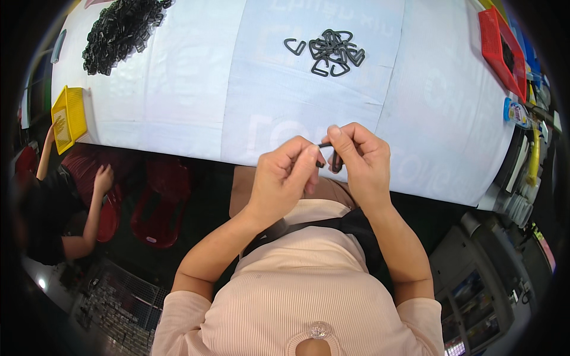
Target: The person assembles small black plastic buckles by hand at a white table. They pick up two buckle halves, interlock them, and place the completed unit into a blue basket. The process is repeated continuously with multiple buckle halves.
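Note:
My left hand and my right hand meet just over the near edge of the table. Both are closed, with thumbs and fingers pinching a small black D-shaped ring between them. Fingertips hide part of it, so whether it is one piece or two I cannot tell. Farther up the table lies a loose pile of similar black rings, with one ring set apart on its left.
A larger heap of black pieces lies at the far left. A yellow basket stands at the left edge, touched by another person's hand. At the right are a red basket and a bottle. Red chairs stand left.

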Tool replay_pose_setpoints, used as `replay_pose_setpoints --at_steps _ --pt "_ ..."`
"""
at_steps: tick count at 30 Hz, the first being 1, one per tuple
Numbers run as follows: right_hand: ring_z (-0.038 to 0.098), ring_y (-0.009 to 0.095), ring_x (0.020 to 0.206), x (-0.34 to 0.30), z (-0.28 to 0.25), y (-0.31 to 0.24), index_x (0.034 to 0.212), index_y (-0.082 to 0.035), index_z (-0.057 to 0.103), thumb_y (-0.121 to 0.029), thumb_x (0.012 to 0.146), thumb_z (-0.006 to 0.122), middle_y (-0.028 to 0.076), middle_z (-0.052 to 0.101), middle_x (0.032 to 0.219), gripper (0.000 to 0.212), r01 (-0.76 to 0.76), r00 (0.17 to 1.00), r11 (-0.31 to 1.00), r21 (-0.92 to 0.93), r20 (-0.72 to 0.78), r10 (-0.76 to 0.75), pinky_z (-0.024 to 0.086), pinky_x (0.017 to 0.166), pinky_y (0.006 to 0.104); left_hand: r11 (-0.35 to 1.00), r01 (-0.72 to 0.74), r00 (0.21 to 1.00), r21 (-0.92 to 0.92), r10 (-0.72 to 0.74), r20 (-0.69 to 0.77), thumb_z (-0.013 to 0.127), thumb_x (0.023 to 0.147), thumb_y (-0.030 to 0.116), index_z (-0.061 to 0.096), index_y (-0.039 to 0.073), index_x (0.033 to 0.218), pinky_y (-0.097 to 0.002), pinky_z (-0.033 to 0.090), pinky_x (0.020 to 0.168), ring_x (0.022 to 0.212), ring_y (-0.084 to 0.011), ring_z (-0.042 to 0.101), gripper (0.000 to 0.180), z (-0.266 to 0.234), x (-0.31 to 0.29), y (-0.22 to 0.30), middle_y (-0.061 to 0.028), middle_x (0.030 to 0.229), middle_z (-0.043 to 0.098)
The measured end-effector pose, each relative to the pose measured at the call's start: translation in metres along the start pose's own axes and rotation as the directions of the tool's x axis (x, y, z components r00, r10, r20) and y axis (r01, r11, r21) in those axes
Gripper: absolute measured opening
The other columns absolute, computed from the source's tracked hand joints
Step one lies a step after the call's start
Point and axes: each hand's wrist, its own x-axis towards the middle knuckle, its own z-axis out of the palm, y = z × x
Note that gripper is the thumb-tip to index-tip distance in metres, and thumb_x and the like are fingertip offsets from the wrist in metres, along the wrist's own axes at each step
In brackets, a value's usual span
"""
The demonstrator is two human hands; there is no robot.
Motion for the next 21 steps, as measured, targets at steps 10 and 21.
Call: replay_pose_setpoints --at_steps 10,21 --pt "0.052 0.014 0.061 -0.052 -0.012 -0.101 0.081 0.000 0.062 -0.004 0.080 0.059 0.007 0.057 0.069 0.005 0.723 0.676 0.654 -0.221 0.033 -0.736 0.039 0.055 0.0245 0.906 -0.062 0.990 -0.419 0.109 0.089 0.046 0.089 0.017 0.051 0.004 0.075 -0.0365 0.053 0.062 0.082 -0.0239 0.061 0.020 -0.055 0.049 0.004 -0.0080 0.085 0.054" --pt "0.053 0.014 0.064 -0.098 -0.058 -0.112 0.090 -0.001 0.061 -0.002 0.078 0.061 0.007 0.057 0.075 0.013 0.895 0.445 0.447 0.001 -0.098 -0.890 0.041 0.058 0.0243 0.950 -0.016 0.999 0.312 0.025 -0.023 0.056 0.083 0.011 0.058 0.004 0.096 -0.0242 0.040 0.049 0.055 -0.0102 0.051 0.015 -0.058 0.156 -0.007 -0.0040 0.078 0.055"
